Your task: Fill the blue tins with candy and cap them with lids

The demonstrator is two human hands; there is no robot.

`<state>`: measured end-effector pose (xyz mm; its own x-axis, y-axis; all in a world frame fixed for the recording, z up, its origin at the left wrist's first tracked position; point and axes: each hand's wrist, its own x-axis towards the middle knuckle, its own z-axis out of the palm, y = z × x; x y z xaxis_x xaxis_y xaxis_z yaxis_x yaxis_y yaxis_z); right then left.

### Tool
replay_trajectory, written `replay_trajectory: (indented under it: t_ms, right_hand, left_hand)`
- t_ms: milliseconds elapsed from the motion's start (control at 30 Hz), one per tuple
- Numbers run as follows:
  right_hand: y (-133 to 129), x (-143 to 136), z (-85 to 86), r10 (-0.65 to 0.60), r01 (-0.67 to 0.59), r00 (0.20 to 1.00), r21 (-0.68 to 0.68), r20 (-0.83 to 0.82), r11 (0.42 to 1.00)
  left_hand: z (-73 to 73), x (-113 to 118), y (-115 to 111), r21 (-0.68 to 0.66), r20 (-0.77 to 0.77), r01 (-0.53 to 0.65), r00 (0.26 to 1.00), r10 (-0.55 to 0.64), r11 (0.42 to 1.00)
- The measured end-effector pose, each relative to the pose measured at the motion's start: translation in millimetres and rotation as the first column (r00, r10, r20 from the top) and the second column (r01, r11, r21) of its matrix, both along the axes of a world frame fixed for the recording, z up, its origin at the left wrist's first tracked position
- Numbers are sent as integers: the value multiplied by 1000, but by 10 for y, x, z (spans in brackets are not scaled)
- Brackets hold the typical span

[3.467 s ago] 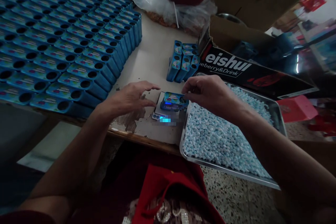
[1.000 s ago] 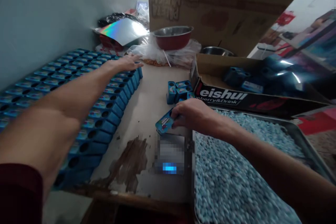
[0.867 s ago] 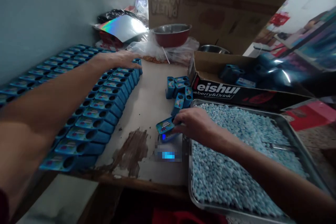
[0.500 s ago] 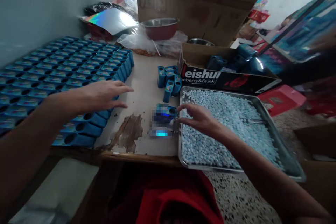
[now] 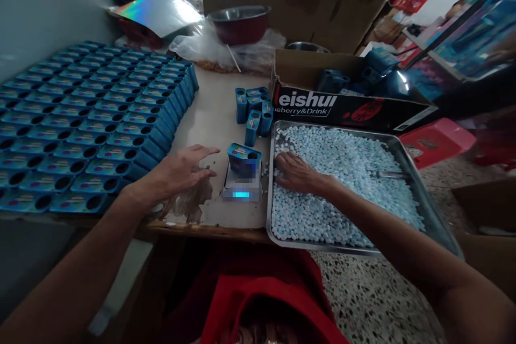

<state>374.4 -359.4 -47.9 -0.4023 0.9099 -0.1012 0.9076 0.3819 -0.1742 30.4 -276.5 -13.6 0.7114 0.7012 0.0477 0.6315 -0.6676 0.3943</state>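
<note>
My left hand (image 5: 193,166) hovers over the bench, fingers stretched out and empty, left of a small scale (image 5: 229,192) with a lit blue display. On the scale stands a blue box (image 5: 242,157) with a dark hole in its top. My right hand (image 5: 296,171) is at the left side of a metal tray (image 5: 365,250), its fingers bent together and pressed down among small pale blue and white pellets (image 5: 334,215). Their tips are partly hidden. Several similar blue boxes (image 5: 252,124) stand behind the scale.
Rows of blue boxes (image 5: 92,118) cover the bench's left side. Behind the tray is a black-printed carton (image 5: 346,113) holding more boxes. A red bowl (image 5: 239,27) sits on plastic at the back. A red box (image 5: 439,142) lies right of the tray.
My right hand has moved from beside the box on the scale into the pellets in the tray. My left hand has come nearer to the scale and lower in view.
</note>
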Motion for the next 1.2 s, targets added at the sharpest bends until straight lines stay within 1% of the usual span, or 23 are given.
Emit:
replay_trajectory:
  t_ms: [133, 233, 267, 333, 367, 400, 433, 467, 533, 567, 600, 633, 667, 700, 733, 833, 900, 967, 1000, 1033, 1067, 1133, 1200]
  right_hand:
    - [-167, 7, 136, 155, -154, 979, -21, 130, 988]
    - [-188, 146, 221, 199, -175, 967, -153, 159, 973]
    - [-178, 216, 246, 178, -149, 974, -197, 138, 969]
    - [-163, 364, 293, 68, -56, 997, -270, 37, 961]
    - [-166, 432, 312, -24, 8, 998, -303, -51, 953]
    - [-179, 490, 327, -140, 77, 977, -352, -159, 933]
    - [-199, 536, 337, -272, 138, 922, -422, -276, 896]
    - [-226, 566, 343, -408, 178, 828, -509, -385, 842]
    - [-285, 585, 346, -634, 191, 570, -666, -522, 721]
    - [-311, 576, 347, -705, 170, 442, -720, -555, 673]
    - [-332, 557, 346, -746, 134, 334, -754, -577, 643]
    - [-349, 531, 345, -766, 96, 250, -772, -593, 629]
    - [-360, 499, 341, -772, 67, 193, -777, -606, 626]
    - [-367, 463, 335, -769, 58, 168, -772, -617, 633]
    - [-371, 426, 328, -761, 71, 179, -763, -624, 642]
    - [-358, 317, 322, -740, 142, 271, -735, -615, 663]
    - [-326, 252, 361, -735, 117, 248, -733, -632, 670]
    - [-276, 186, 438, -717, 68, 175, -718, -675, 693]
    - [-246, 148, 487, -703, 48, 155, -706, -694, 707]
    - [-211, 107, 540, -692, 24, 156, -697, -705, 716]
    - [-174, 62, 595, -682, -6, 177, -694, -709, 720]
    - [-90, -43, 707, -651, -70, 272, -689, -709, 721]
    - [10, -165, 817, -549, -97, 433, -643, -715, 760]
  left_hand:
    - [-3, -93, -22, -17, 71, -55, 996, 56, 998]
    - [36, -125, -87, -32, 127, -85, 988, 88, 996]
    - [54, -121, -107, -40, 151, -94, 984, 99, 995]
    - [87, -93, -137, -74, 206, -114, 970, 127, 991]
    - [98, -69, -144, -98, 235, -126, 961, 146, 987]
    - [102, -38, -146, -125, 263, -137, 950, 166, 983]
    - [100, 0, -142, -152, 289, -144, 939, 184, 978]
    - [91, 47, -133, -175, 315, -147, 929, 197, 973]
    - [54, 166, -106, -215, 370, -123, 908, 197, 969]
    - [31, 236, -91, -234, 402, -99, 896, 189, 967]
    - [7, 311, -79, -254, 431, -70, 885, 178, 965]
    - [-16, 386, -70, -279, 459, -38, 872, 168, 960]
    - [-35, 460, -64, -311, 483, -6, 860, 163, 950]
    - [-52, 529, -62, -348, 503, 24, 848, 165, 937]
    - [-67, 589, -63, -387, 520, 47, 836, 175, 921]
    - [-98, 702, -74, -474, 551, 70, 801, 234, 878]
    - [-109, 722, -89, -492, 552, 40, 787, 276, 870]
    - [-106, 711, -121, -505, 540, 12, 784, 305, 863]
    - [-98, 700, -145, -511, 530, 2, 788, 313, 860]
    - [-87, 687, -174, -514, 517, -5, 796, 315, 858]
    - [-74, 674, -207, -512, 505, -14, 804, 314, 859]
    - [-56, 650, -269, -497, 482, -31, 821, 306, 867]
    - [-62, 626, -303, -471, 465, -42, 837, 289, 881]
